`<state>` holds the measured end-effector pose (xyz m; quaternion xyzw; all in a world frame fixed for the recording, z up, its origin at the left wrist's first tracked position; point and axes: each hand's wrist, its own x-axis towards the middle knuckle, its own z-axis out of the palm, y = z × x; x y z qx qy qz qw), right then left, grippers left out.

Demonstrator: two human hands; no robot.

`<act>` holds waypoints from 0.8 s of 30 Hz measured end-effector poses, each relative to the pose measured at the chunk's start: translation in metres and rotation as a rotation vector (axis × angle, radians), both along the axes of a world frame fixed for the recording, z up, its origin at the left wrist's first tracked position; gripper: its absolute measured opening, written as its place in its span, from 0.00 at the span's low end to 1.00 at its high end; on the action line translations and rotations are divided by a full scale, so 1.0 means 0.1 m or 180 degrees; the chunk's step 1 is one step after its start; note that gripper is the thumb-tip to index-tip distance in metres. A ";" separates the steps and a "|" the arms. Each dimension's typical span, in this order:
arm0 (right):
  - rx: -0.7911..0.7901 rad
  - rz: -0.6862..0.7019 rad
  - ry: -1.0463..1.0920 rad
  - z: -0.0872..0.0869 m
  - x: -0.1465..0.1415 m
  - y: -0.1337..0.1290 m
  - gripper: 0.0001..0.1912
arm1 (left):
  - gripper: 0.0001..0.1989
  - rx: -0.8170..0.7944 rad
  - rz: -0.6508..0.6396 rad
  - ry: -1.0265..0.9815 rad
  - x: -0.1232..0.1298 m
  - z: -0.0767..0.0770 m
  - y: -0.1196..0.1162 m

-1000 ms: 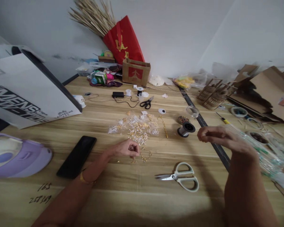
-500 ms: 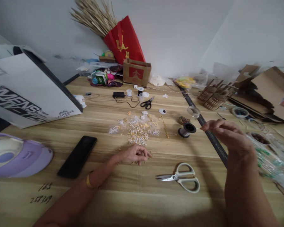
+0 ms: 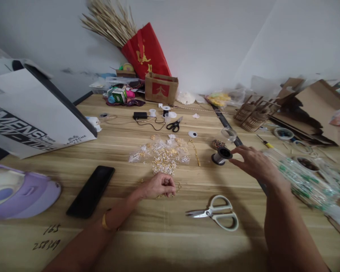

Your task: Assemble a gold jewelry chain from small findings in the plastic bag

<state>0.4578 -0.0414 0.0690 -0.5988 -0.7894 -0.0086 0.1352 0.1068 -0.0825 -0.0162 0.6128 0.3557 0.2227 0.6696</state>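
My left hand [image 3: 160, 185] rests low over the wooden table with its fingers curled together around something too small to make out; bits of gold chain [image 3: 179, 186] show beside its fingertips. Just beyond it lies a pile of gold and silver charms [image 3: 164, 160] with small plastic bags. My right hand [image 3: 251, 160] is at the black-rimmed spool of wire [image 3: 222, 156], thumb and forefinger apart at the spool's right rim. White-handled scissors [image 3: 215, 213] lie partly open between my forearms. A gold chain strip [image 3: 195, 153] lies left of the spool.
A black phone [image 3: 91, 191] and a purple visor [image 3: 31, 192] lie at the left, near a white box [image 3: 36, 113]. Black scissors [image 3: 174, 124] lie farther back. Beads [image 3: 218, 144] sit behind the spool; plastic packets [image 3: 303, 181] lie right of my right arm.
My right hand has moved left and come down to the spool. My left hand has barely moved. The view has shifted slightly.
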 end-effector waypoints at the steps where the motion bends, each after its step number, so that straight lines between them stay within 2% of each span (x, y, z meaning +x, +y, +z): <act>1: 0.0145 0.0144 -0.0023 0.02 -0.08 -0.03 0.13 | 0.16 0.0020 0.0014 0.0002 0.01 0.00 0.00; 5: 0.0458 0.0513 0.0550 0.18 -0.48 -0.22 0.12 | 0.14 0.0207 0.0020 0.0160 0.05 -0.02 -0.04; 7: 0.0141 0.0755 0.0948 0.24 -0.70 -0.33 0.11 | 0.10 0.0430 -0.0036 0.0405 0.07 0.00 -0.07; 9: -0.0377 0.1098 0.1155 0.24 -0.90 -0.40 0.10 | 0.06 0.0858 -0.0109 0.0772 0.09 0.05 -0.11; 12: -0.0818 0.1319 0.1317 0.14 -1.09 -0.43 0.10 | 0.03 0.1460 -0.0369 0.1129 0.10 0.17 -0.19; 15: -0.1169 0.1415 0.1435 -0.03 -1.18 -0.39 0.10 | 0.05 0.1693 -0.0789 0.1029 0.11 0.28 -0.24; 19: -0.1813 0.1428 0.1679 -0.23 -1.24 -0.33 0.12 | 0.05 0.1499 -0.1075 0.0869 0.11 0.32 -0.26; 24: -0.2031 0.1392 0.1808 -0.33 -1.30 -0.32 0.12 | 0.07 0.1177 -0.1472 0.0720 0.11 0.32 -0.26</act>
